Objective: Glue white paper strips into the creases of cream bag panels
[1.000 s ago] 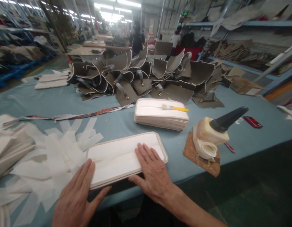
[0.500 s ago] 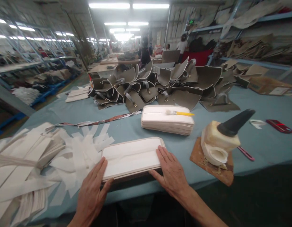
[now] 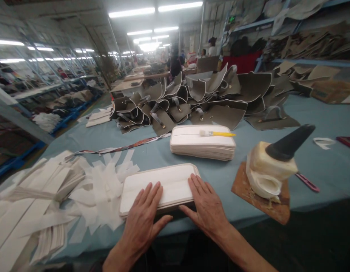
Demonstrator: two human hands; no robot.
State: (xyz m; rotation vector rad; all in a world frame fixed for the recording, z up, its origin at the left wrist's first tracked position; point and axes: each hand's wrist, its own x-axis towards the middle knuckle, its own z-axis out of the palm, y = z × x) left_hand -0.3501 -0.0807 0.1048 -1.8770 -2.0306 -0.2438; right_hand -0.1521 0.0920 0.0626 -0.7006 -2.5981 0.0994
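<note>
A stack of white rounded panels [image 3: 169, 181] lies near the table's front edge. My left hand [image 3: 143, 215] rests on its top, left of the middle, fingers stretched and thumb apart at the front edge. On the stack's right end lies my right hand [image 3: 205, 200], fingers flat and thumb spread at the front side. Neither hand grips anything. Just behind is a second stack of panels [image 3: 201, 147], with a yellow-handled brush [image 3: 220, 134] on top. To the right, a glue container [image 3: 265, 170] with a black handle-like part stands on a brown board [image 3: 239, 185].
White strips [image 3: 104, 189] and cut pieces [image 3: 30, 211] cover the table's left side. Brown bag parts [image 3: 228, 113] are heaped at the back. A pink tool [image 3: 307, 182] and a red object [image 3: 347, 142] lie at the right. People are visible far behind.
My left hand has moved right, from the stack's left end onto its top. My right hand stays on the right end. The view has shifted slightly.
</note>
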